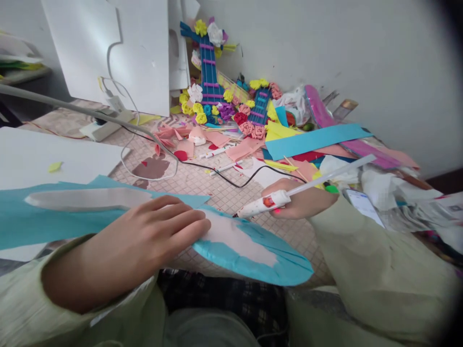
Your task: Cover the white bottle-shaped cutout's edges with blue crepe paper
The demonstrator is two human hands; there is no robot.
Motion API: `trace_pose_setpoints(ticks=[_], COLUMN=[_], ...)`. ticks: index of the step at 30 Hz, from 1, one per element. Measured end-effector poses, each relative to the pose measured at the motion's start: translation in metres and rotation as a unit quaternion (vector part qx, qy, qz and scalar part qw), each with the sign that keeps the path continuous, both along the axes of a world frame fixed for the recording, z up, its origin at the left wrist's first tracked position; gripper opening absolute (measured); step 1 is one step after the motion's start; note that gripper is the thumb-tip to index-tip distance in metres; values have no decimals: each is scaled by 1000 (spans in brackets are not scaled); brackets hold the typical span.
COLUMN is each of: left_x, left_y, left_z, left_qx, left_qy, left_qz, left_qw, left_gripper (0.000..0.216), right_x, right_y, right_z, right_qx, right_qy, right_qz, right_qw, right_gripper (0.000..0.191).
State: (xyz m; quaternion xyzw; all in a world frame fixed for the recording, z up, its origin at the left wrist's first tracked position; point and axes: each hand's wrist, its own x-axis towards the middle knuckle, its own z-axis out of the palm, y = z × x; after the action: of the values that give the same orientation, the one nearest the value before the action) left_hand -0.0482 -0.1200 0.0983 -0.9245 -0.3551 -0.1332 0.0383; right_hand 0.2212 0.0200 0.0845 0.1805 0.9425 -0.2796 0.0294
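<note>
My left hand point(159, 226) is closed over a long, flat white cutout, its bent fingers resting on top and its thumb hidden. The cutout's rounded right end point(246, 243) has crinkled blue paper folded over its edge. To the left, its narrow white part point(90, 198) lies on a sheet of blue crepe paper point(32, 224). My right hand point(302, 197) is wrapped around a white glue gun point(265, 204), from whose back a long glue stick point(333, 174) sticks out. The gun's dark nozzle is at the far edge of the blue rim; whether they touch is unclear.
Blue paper guitars point(211, 72) with paper flowers stand against the wall. A blue strip point(318, 140), paper scraps and pens cover the table's far side. A black cord point(231, 184) crosses the table from a power strip point(104, 126). A phone point(365, 206) lies at right.
</note>
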Motion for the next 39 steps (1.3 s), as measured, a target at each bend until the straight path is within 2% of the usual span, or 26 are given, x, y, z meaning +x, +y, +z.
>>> trace_pose_setpoints(ticks=[8, 14, 19, 28, 39], left_x=[-1, 0, 1, 0, 1], left_y=[3, 6, 8, 8, 9], left_z=[0, 0, 1, 1, 3], left_qx=[-23, 2, 24, -21, -19], left_qy=[-3, 16, 20, 1, -17], left_qz=[3, -3, -17, -1, -10], left_qw=[1000, 1000, 999, 1000, 1000], left_gripper=[31, 32, 32, 32, 31], right_x=[-6, -9, -10, -12, -14], right_y=[3, 3, 5, 6, 4], right_z=[-6, -7, -8, -9, -8], right_qx=[-29, -2, -7, 17, 18], right_qy=[6, -3, 13, 13, 32], right_qz=[3, -5, -1, -32, -47], right_qw=[1000, 1000, 1000, 999, 998], right_gripper=[9, 10, 11, 7, 9])
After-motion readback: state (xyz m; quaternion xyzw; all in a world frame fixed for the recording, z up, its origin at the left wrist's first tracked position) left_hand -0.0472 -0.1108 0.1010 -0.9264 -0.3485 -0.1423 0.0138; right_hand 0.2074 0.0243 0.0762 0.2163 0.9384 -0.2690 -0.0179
